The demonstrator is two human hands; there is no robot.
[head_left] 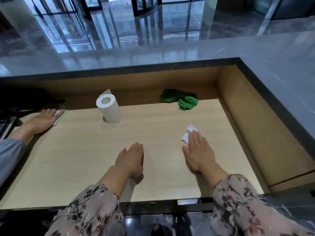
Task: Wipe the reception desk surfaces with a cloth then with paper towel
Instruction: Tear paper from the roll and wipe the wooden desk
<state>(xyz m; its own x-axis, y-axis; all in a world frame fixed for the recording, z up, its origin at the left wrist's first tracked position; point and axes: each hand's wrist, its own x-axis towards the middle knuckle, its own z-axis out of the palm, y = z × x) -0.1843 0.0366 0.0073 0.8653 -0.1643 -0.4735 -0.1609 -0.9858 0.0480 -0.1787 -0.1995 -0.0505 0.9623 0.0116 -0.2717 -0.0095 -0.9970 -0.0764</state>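
Observation:
My right hand lies flat with straight fingers on a folded white paper towel, pressing it onto the light wooden desk surface. My left hand rests open on the wood to its left, holding nothing. A roll of paper towel stands upright towards the back, left of centre. A crumpled green cloth lies at the back right, against the inner wall of the desk.
Another person's hand in a blue sleeve presses a cloth on the desk at far left, near dark objects. A raised grey marble counter borders the back and right. The polished lobby floor lies beyond.

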